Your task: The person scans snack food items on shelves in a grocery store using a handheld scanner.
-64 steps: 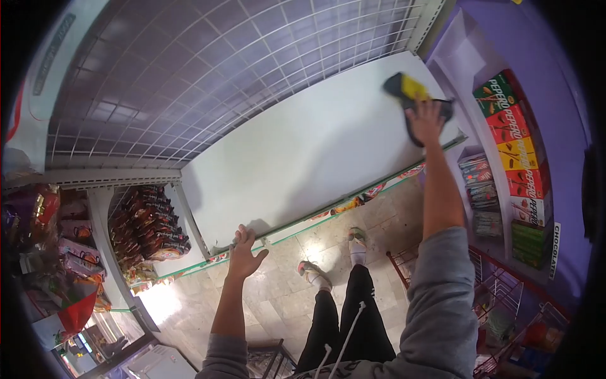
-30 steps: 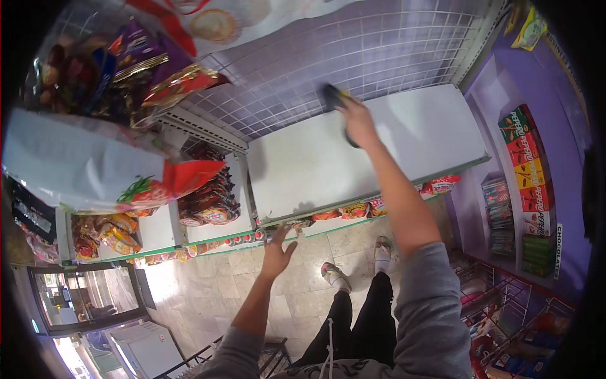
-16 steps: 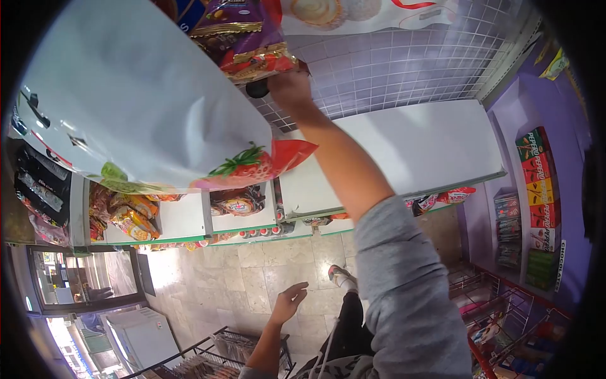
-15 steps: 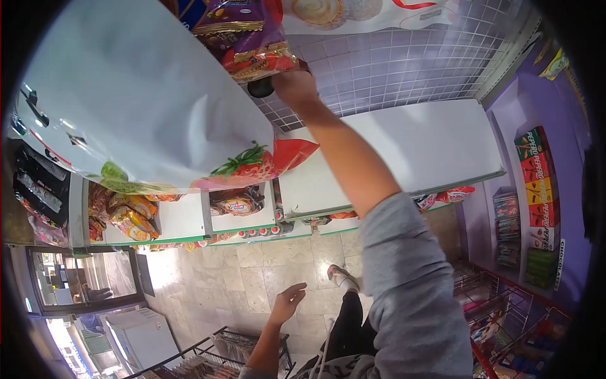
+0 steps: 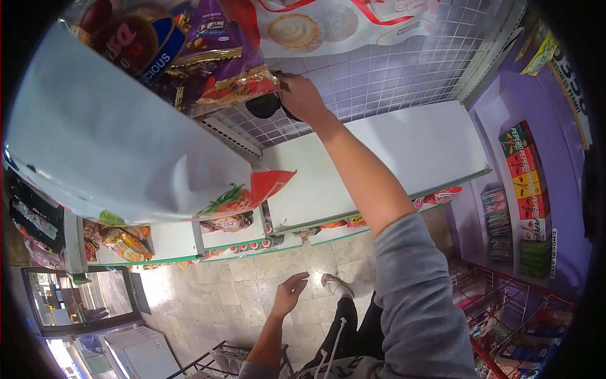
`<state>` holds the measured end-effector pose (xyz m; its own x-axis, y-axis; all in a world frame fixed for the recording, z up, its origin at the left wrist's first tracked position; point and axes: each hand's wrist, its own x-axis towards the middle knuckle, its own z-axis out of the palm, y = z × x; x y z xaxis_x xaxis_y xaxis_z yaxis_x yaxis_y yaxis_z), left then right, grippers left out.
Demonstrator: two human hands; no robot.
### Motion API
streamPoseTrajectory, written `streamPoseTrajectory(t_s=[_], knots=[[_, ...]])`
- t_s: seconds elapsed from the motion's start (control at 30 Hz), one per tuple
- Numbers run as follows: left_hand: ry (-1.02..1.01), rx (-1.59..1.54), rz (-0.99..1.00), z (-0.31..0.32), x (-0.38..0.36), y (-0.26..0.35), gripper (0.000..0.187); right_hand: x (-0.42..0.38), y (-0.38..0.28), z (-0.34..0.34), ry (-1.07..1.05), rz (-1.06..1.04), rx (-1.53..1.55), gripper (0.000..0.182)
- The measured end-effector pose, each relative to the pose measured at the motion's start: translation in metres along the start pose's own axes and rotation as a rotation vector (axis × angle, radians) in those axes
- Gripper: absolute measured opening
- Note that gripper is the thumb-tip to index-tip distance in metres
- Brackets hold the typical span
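My right hand [image 5: 304, 100] reaches up to the white wire grid, its fingers closed at the edge of a row of snack packs. Something dark shows at the fingertips, but I cannot make out what they grip. Just beside it sits a black rounded object [image 5: 263, 106], under a red and gold snack pack [image 5: 237, 87]. Above that is a purple pack [image 5: 214, 31]. A large white bag with a strawberry print [image 5: 145, 145] fills the left of the view. My left hand [image 5: 291, 294] hangs low over the floor, empty, fingers loosely apart.
A white shelf [image 5: 379, 161] runs below the grid [image 5: 379, 76]. Lower shelves hold orange snack packs [image 5: 126, 243]. Pepero boxes [image 5: 529, 183] stand at the right, above a red wire rack [image 5: 499, 297]. A black wire rack [image 5: 221, 357] is near my left arm.
The view has shifted, so the large white bag sits lower and further left, and more snack packs show above it. My right hand stays beside the black rounded object.
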<state>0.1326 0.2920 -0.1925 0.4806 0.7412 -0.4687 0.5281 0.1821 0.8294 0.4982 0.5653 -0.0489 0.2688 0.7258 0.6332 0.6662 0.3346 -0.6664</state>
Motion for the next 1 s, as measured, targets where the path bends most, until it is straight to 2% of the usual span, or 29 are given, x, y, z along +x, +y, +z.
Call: streamPoseTrajectory(t_s=[0.03,0.17,0.27,0.37,0.47,0.53,0.6,0.63,0.77,0.87,0.97,1.0], knots=[[-0.005,0.000,-0.006,0.002,0.008,0.003,0.026,-0.003,-0.002,0.000,0.027,0.007,-0.147,0.022],[-0.014,0.118,0.053,0.009,0.036,0.023,0.031,-0.029,0.023,0.040,-0.096,-0.115,-0.626,0.027],[0.050,0.340,0.286,0.015,0.065,0.044,0.041,-0.034,0.032,0.042,-0.140,-0.090,-0.691,0.034],[0.044,0.526,0.341,0.023,0.101,0.051,0.053,-0.052,0.069,0.006,-0.098,-0.144,-0.673,0.042],[0.019,0.662,0.278,0.032,0.138,0.029,0.061,-0.055,0.068,-0.042,-0.084,-0.088,-0.600,0.046],[-0.050,0.793,0.137,0.040,0.153,0.027,0.066,-0.050,0.061,-0.058,-0.002,-0.071,-0.612,0.049],[-0.097,0.912,0.052,0.049,0.164,0.027,0.067,-0.039,0.057,-0.057,0.054,-0.093,-0.608,0.051],[-0.123,0.914,0.038,0.052,0.168,0.028,0.068,-0.038,0.063,-0.046,0.033,-0.176,-0.663,0.053],[-0.146,0.932,-0.038,0.062,0.176,0.032,0.070,-0.034,0.060,-0.021,-0.049,-0.014,-0.630,0.051],[-0.167,0.949,-0.066,0.062,0.179,0.028,0.071,-0.028,0.052,-0.038,-0.097,-0.021,-0.682,0.046],[-0.200,0.960,-0.095,0.066,0.181,0.028,0.072,-0.021,0.045,-0.040,-0.109,0.081,-0.624,0.042],[-0.206,0.971,-0.101,0.067,0.181,0.030,0.072,-0.022,0.047,-0.041,-0.051,0.091,-0.559,0.041]])
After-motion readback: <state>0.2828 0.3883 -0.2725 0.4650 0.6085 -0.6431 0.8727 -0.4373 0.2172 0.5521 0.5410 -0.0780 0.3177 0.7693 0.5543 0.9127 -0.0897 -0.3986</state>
